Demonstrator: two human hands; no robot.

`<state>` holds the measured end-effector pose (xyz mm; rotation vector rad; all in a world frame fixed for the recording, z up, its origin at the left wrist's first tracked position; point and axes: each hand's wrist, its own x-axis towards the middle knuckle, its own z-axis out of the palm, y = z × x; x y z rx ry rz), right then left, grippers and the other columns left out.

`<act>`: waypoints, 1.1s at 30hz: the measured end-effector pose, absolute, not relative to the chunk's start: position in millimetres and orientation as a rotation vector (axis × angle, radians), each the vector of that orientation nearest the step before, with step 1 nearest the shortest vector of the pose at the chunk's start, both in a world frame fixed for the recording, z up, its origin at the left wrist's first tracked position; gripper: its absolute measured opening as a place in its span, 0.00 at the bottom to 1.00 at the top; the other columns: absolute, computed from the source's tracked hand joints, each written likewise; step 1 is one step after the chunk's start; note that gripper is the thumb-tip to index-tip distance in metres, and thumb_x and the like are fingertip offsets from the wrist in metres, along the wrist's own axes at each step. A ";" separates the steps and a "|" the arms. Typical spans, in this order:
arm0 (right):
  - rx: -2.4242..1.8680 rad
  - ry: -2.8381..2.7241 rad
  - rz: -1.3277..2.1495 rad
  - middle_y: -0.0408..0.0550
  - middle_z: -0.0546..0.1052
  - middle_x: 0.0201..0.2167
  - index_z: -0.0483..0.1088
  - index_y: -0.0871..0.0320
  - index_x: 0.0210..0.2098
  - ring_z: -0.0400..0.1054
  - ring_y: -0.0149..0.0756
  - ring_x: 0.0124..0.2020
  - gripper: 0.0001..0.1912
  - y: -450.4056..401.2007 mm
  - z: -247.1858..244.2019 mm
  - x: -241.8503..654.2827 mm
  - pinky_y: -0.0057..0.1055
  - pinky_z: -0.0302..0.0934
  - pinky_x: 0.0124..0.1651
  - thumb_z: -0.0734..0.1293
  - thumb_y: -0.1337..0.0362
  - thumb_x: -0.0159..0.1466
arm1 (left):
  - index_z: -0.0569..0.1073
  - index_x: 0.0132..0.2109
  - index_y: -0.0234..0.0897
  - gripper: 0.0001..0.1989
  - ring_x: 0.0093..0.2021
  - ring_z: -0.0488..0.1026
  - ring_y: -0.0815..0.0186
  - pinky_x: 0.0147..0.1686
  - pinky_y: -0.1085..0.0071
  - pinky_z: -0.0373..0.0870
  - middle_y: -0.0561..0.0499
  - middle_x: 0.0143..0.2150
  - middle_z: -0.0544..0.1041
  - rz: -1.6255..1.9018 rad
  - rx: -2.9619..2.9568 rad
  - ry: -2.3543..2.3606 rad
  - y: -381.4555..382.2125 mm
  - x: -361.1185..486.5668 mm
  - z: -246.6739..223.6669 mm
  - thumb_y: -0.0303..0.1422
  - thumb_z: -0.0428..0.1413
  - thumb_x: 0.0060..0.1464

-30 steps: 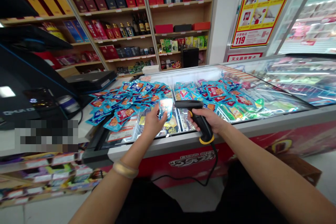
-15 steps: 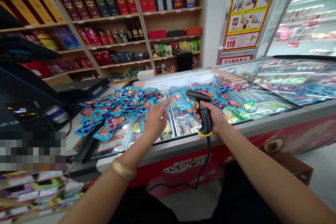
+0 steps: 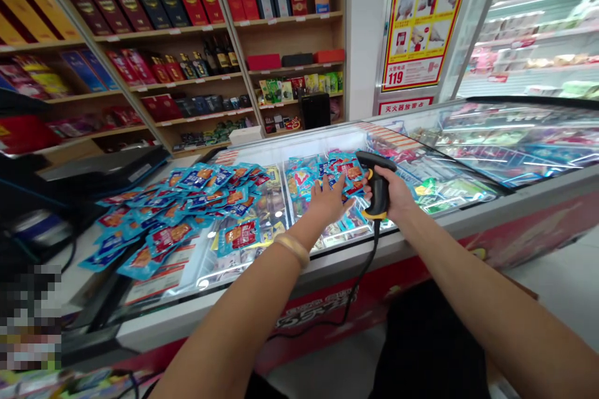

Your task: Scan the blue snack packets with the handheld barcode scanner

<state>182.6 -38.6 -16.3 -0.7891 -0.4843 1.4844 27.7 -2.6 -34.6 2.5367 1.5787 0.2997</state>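
Note:
In my right hand (image 3: 393, 190) is a black and yellow barcode scanner (image 3: 378, 192), its cable hanging down in front of the freezer. My left hand (image 3: 327, 199), with a gold bangle on the wrist, reaches over the right-hand pile of blue snack packets (image 3: 344, 165), fingers spread. Its fingertips are at the near packets; whether they touch I cannot tell. A larger heap of similar packets (image 3: 206, 184) lies to the left on the freezer's glass top. One separate packet (image 3: 238, 237) lies flat between that heap and my left forearm.
The chest freezer (image 3: 421, 234) stretches across to the right, with frozen goods under its glass. A dark flat device (image 3: 105, 168) stands on the counter at left. Shelves of boxes and bottles (image 3: 224, 56) and a red and yellow poster (image 3: 423, 19) are behind.
My left hand has moved right to the right-hand pile, its fingers now spread. A single packet now shows on the glass near the left heap. The scanner has shifted slightly right; the view has turned.

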 end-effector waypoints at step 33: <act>-0.799 -0.643 1.906 0.44 0.69 0.21 0.69 0.62 0.28 0.61 0.25 0.17 0.13 -80.9 -15.7 62.0 0.20 0.59 0.16 0.60 0.63 0.65 | 0.75 0.49 0.37 0.16 0.48 0.73 0.56 0.51 0.60 0.68 0.43 0.47 0.78 0.960 2.542 1.559 -70.6 -191.2 -45.1 0.31 0.50 0.56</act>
